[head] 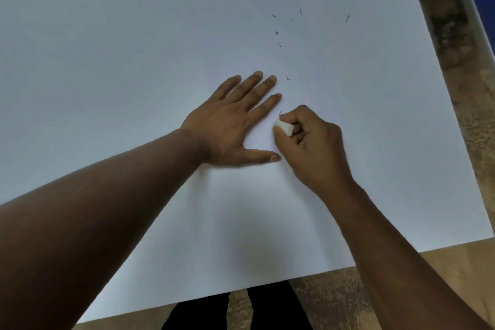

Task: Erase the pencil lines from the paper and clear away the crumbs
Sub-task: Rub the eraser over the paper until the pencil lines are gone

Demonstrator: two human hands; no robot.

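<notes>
While the left hand (227,120) lies flat pinning the thin, crease-prone paper (134,48) at mid-frame, the right hand (313,142) fingers pinch a soft eraser (283,127).

Unidentifiable room: wooden table (452,104), white paper (134,48).

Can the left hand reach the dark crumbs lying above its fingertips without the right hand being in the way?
Probably yes. The left hand lies flat on the paper, and only bare paper lies between its fingertips and the crumbs. The right hand, gripping the eraser, sits off to the side.
</notes>
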